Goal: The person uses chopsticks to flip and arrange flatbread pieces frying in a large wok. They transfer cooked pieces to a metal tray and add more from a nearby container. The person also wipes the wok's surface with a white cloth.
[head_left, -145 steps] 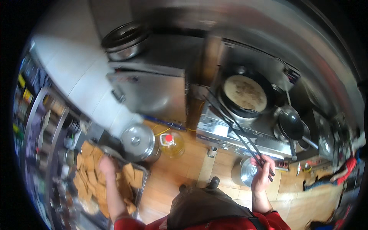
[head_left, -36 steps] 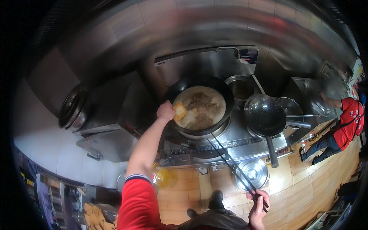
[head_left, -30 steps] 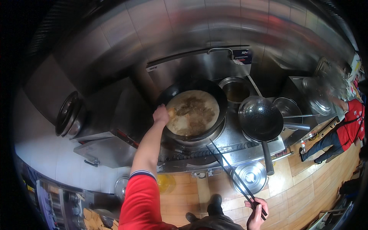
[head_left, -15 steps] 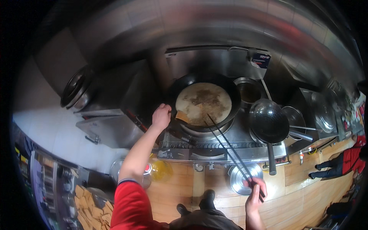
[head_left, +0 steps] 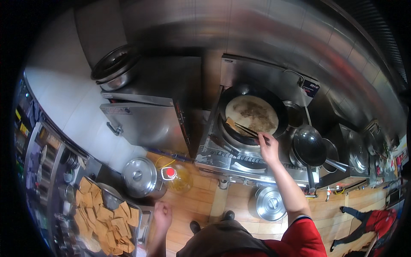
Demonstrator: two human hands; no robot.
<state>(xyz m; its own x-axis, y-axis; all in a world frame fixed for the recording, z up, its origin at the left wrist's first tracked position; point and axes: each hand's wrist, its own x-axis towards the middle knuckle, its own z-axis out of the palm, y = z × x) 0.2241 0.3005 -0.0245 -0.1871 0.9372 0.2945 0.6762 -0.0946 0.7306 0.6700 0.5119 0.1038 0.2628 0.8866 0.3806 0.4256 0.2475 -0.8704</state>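
My right hand (head_left: 269,147) grips a pair of long dark chopsticks (head_left: 247,129) over the near rim of a large black wok (head_left: 280,112). The chopstick tips meet a flat tan piece (head_left: 231,123) at the wok's near left side, partly in the pale, foamy, bubbling liquid (head_left: 239,105). Low at centre left, my left hand (head_left: 162,215) is away from the stove with its fingers curled in and nothing visible in them. Left of it, a metal tray (head_left: 140,231) is heaped with several flat tan pieces (head_left: 100,216).
A lidded steel pot (head_left: 140,174) and an oil jug with a red cap (head_left: 170,172) stand on the floor. Right of the wok sit a dark pan with a handle (head_left: 309,145) and a smaller pot (head_left: 293,115). A steel cabinet door (head_left: 143,124) hangs open. Another person (head_left: 379,227) is far right.
My left hand has drawn back from the wok's left rim toward the tray. My right hand has come forward to the wok, bringing the chopsticks to the tan piece. The view has turned left.
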